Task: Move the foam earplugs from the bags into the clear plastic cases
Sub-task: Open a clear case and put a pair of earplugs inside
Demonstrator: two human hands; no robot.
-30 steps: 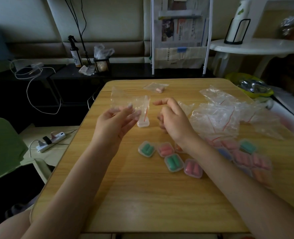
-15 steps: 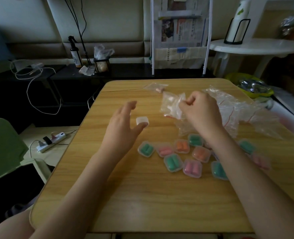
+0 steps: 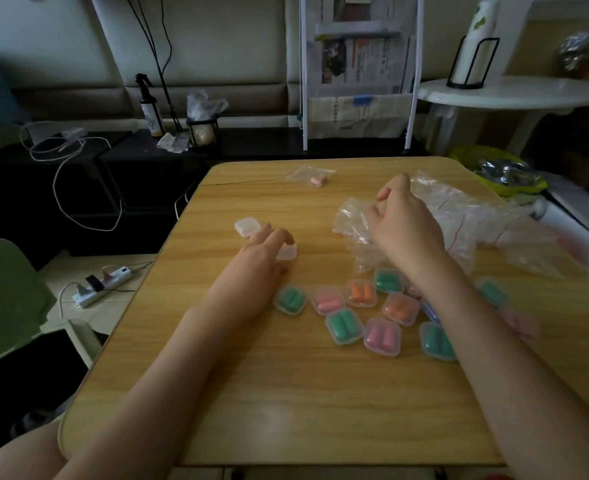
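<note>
A wooden table (image 3: pixel 286 393) fills most of the view, with both forearms reaching over it from the near edge. On its right side lies a heap of empty clear bags (image 3: pixel 473 223), crumpled and overlapping, some with a red line near the mouth. The right hand (image 3: pixel 404 226) is over the left edge of that heap, its fingers curled down and pinching one crumpled bag (image 3: pixel 350 221); whether an earplug is inside it I cannot tell. The left hand (image 3: pixel 262 251) rests on the table with its fingers loosely bent, the fingertips touching an open clear case (image 3: pixel 286 251) that holds nothing; one half (image 3: pixel 247 226) of it sticks out beyond the fingers. Nearer the person, a cluster of shut cases (image 3: pixel 362 313) sits between the two arms, each with a pair of green, pink or orange earplugs inside. At the far edge, well apart from the rest, a small bag (image 3: pixel 308 174) lies flat with a pink earplug (image 3: pixel 318 181) in it.
</note>
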